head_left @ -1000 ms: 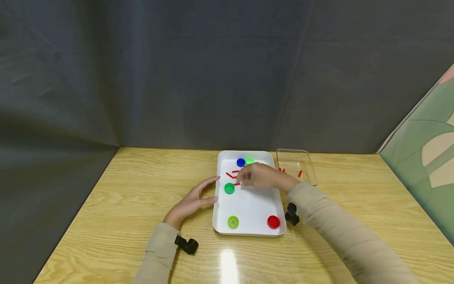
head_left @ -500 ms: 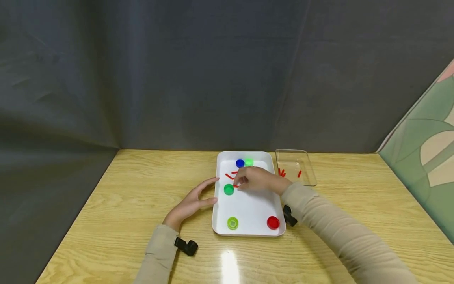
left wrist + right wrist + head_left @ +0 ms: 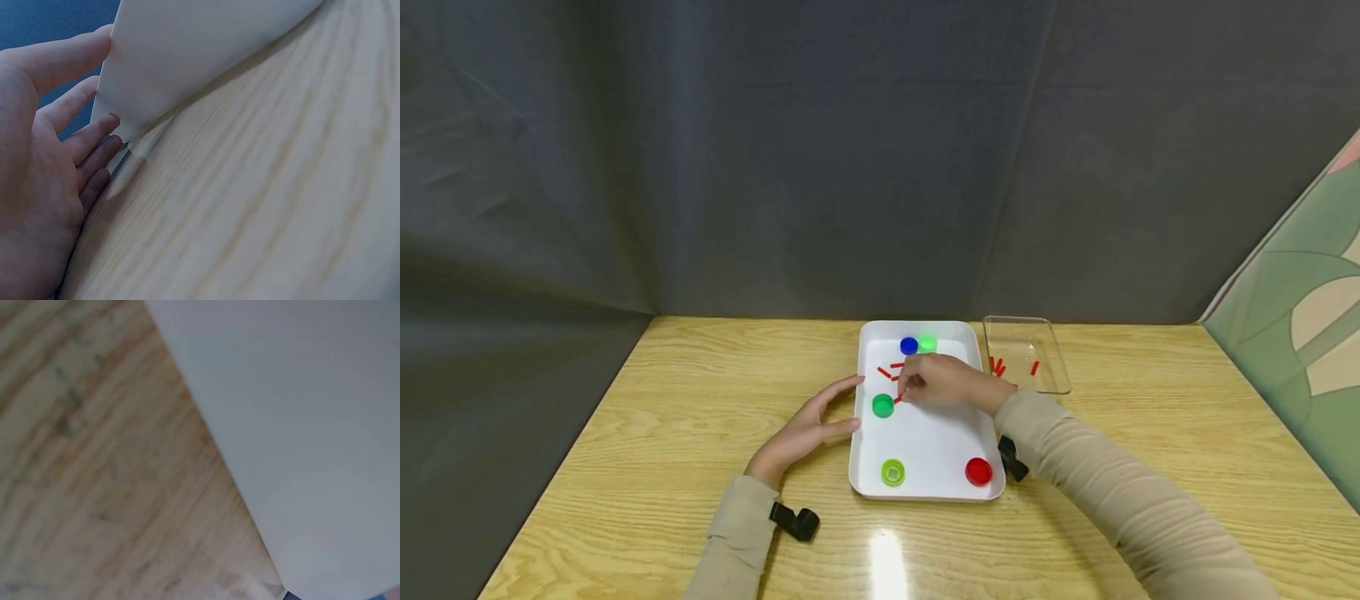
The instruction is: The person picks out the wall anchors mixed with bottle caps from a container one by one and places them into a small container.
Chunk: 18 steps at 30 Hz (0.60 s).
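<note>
Inside the white tray (image 3: 940, 442), my right hand (image 3: 942, 379) pinches a short red stick (image 3: 898, 399) between thumb and fingertips. One end of the stick lies close beside a green round cap (image 3: 883, 406). Several more red sticks (image 3: 884, 372) lie just past the fingers, partly covered by them. My left hand (image 3: 805, 429) rests against the tray's left wall with thumb and fingers spread. In the left wrist view its straight fingers (image 3: 75, 59) touch the outside of that wall (image 3: 162, 56). The right wrist view catches mostly the tray's outer wall (image 3: 294, 437).
A blue cap (image 3: 909, 345) and a bright green cap (image 3: 928, 342) sit at the tray's far end. Nearer are a lime cap (image 3: 892, 472) and a red cap (image 3: 978, 472). Right of the tray stands a clear box (image 3: 1052, 354) with several red sticks. A dark curtain (image 3: 850, 167) hangs behind.
My right hand has lowered onto a red stick beside the green cap and turned it to a slant. The green cap has shifted slightly nearer. My left hand stays in place.
</note>
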### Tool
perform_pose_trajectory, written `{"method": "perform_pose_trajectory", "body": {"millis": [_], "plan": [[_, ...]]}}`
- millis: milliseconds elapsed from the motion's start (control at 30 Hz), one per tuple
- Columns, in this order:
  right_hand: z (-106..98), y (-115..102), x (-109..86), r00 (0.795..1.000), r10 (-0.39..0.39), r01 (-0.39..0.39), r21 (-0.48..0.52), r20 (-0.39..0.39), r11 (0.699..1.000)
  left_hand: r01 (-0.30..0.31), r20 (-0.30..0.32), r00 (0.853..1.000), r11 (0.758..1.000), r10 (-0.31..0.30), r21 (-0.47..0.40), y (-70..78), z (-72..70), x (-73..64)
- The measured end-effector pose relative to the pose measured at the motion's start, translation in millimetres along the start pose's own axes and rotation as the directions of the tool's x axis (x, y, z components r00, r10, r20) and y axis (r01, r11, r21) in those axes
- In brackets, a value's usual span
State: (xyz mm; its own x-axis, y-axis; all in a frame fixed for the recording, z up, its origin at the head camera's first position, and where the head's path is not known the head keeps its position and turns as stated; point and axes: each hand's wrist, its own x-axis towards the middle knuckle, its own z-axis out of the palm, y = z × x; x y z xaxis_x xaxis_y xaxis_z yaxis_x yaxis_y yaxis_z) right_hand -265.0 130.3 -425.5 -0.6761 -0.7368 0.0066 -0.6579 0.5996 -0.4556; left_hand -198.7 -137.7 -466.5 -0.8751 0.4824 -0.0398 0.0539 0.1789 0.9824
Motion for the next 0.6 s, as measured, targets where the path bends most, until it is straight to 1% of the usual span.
{"method": "perform_pose_trajectory", "body": {"millis": [267, 467, 600], "plan": [[-2.1, -1.9, -3.2, 1.000, 0.027, -0.027, 0.017, -0.010, 0.999, -0.006, 0.011, 1.000, 1.000, 0.006, 0.003, 1.5, -0.1, -0.2], [-4.3, -1.5, -6.6, 0.999, 0.027, -0.026, 0.021, -0.029, 0.999, -0.012, 0.010, 1.000, 1.000, 0.012, -0.002, 2.1, -0.2, -1.0], [-7.2, -3.4, -11.2, 0.999, 0.025, -0.024, 0.041, -0.029, 0.999, 0.003, 0.002, 1.000, 1.000, -0.003, -0.017, 2.4, 0.1, -1.6]]}}
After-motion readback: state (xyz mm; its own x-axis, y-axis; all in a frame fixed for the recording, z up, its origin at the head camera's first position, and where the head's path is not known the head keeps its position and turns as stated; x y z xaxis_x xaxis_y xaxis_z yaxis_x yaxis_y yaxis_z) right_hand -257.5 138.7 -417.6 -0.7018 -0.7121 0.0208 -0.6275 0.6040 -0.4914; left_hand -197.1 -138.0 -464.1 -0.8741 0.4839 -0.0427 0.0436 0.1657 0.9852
